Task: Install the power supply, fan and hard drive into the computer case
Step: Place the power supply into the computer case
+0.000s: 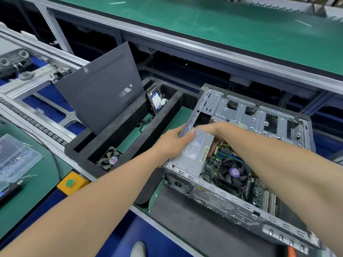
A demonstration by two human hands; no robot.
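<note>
The open computer case [239, 115] lies on its side at the right, its motherboard and CPU cooler [234, 173] exposed. The grey power supply [193, 156] sits in the case's near left corner. My left hand [174, 143] grips the power supply's left side, thumb on its top next to the case's edge. My right hand [217, 128] reaches over its far end, fingers curled down behind it and partly hidden. The hard drive [155, 100] stands upright in a black foam tray [159, 119]. The fan [109, 158] lies in the tray's near slot.
The case's dark side panel [100, 93] leans upright in the tray's left slot. A yellow box with a green button [71, 183] sits at the bench edge. A conveyor rail [37, 75] runs at the left, and a green shelf [204, 25] overhangs behind.
</note>
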